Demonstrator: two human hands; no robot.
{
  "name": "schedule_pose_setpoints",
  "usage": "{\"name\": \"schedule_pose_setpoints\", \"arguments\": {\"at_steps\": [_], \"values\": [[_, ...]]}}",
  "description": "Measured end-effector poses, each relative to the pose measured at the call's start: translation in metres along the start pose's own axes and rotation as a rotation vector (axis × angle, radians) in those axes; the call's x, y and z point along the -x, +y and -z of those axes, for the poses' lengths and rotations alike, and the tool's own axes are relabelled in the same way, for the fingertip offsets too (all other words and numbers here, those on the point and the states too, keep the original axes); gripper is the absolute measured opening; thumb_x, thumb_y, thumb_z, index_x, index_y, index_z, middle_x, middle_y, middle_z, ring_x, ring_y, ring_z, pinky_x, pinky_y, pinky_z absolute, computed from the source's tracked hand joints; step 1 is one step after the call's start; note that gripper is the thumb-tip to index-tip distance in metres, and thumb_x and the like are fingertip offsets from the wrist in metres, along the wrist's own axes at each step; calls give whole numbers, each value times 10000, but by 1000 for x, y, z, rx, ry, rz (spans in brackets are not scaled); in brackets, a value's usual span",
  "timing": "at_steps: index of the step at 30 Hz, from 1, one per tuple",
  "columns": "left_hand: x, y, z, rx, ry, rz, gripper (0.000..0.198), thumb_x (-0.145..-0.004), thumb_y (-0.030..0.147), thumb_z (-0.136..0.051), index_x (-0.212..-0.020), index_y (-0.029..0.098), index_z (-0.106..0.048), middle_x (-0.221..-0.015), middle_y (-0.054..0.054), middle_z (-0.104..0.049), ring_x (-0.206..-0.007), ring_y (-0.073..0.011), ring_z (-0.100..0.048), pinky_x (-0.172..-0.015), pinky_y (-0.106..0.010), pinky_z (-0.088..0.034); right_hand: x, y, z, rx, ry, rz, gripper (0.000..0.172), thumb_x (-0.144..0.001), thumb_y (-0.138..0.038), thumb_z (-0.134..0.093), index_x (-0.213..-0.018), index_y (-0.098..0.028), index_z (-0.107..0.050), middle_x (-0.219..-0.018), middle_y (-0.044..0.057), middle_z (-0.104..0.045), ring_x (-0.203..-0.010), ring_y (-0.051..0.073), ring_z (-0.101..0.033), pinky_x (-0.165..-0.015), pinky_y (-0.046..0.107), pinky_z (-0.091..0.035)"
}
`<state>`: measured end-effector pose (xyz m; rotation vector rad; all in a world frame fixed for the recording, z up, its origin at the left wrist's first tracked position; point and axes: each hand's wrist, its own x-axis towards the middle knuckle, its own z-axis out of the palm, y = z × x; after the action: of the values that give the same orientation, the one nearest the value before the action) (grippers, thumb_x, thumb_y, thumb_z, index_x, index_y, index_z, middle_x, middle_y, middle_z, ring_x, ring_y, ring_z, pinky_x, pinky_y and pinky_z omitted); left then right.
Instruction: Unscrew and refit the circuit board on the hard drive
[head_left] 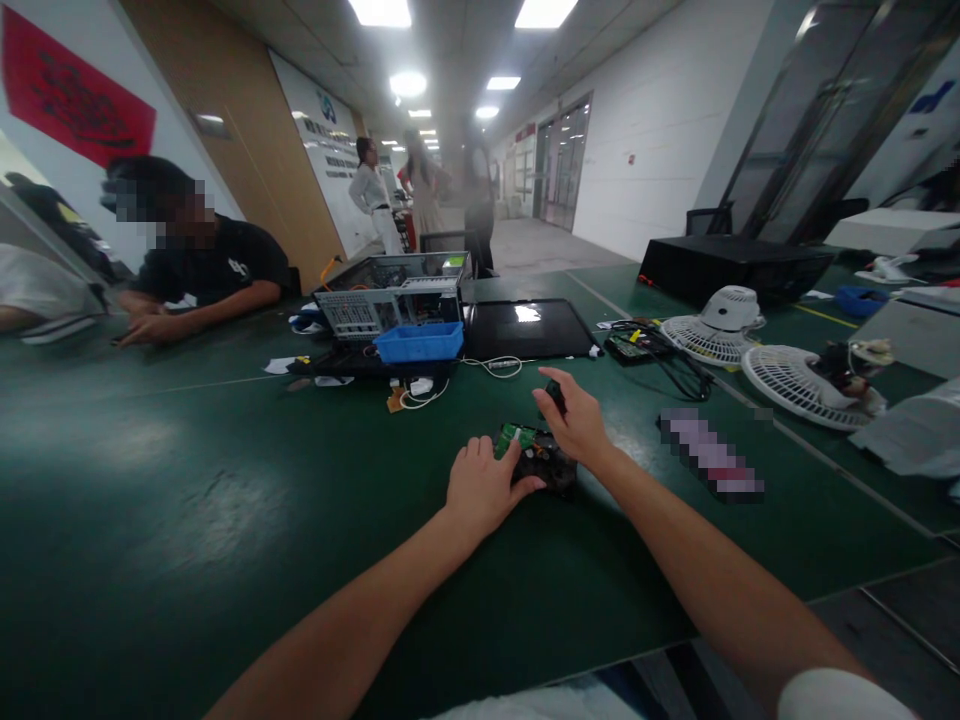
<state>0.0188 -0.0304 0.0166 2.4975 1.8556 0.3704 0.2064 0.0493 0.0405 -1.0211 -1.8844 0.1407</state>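
On the green tabletop lies an opened black electronic device (553, 470) with a green circuit board (514, 436) and loose wires showing. My left hand (481, 482) grips its left end, the thumb along the near side and the fingers on the board. Just above the device's right side, my right hand (576, 418) pinches a small black object (555, 394) between thumb and fingers; its kind is not clear. The palm hides part of the device's far edge.
Beyond my hands stand an open computer case (397, 295), a blue bin (420, 343) and a flat black screen (525, 328). White fan parts (806, 388) and a blurred phone-like object (709, 455) lie right. A person in black (202, 260) sits across at left.
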Motion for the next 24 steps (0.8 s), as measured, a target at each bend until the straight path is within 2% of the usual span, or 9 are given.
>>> {"name": "schedule_pose_setpoints", "arguments": {"at_steps": [2,4,9,15,24], "values": [[1,3,0,-14,-6,-1,797,-878,822,-321,-1380,263,-588,-1076,-162,-570,-1008,-344,-510,-845,-459,-437,0,0,1,-18,-9,60,424,-1012,-351,-446,-1421,-246,-490,-1338,101,-635,-1193,263,-621,-1031,439,-488],[3,5,-1,-24,-11,0,792,-887,810,-328,-1394,255,-575,-1075,-167,-573,-1013,-348,-513,-838,-457,-439,0,0,2,-32,-29,101,463,-1012,-304,-423,-1471,-248,-440,-1364,104,-617,-1241,259,-593,-1066,453,-471],[7,9,-1,-34,4,15,759,-922,766,-328,-1413,233,-553,-1087,-172,-566,-1026,-351,-511,-839,-458,-447,1,3,-2,-52,-20,80,520,-1000,-293,-464,-1509,-240,-372,-1228,105,-670,-1067,241,-669,-1005,449,-516],[9,12,-3,-58,6,9,707,-959,697,-337,-1451,219,-508,-1124,-167,-560,-1035,-336,-506,-850,-454,-451,4,11,-11,-92,33,-13,471,-971,-396,-567,-1391,-231,-432,-1131,101,-694,-884,229,-698,-861,422,-570],[4,9,-3,-27,13,19,665,-940,693,-407,-1426,253,-522,-1094,-146,-566,-1021,-326,-529,-819,-423,-459,1,9,-7,-48,52,45,408,-970,-354,-539,-1354,-228,-481,-1190,122,-650,-931,232,-673,-871,426,-571]]}}
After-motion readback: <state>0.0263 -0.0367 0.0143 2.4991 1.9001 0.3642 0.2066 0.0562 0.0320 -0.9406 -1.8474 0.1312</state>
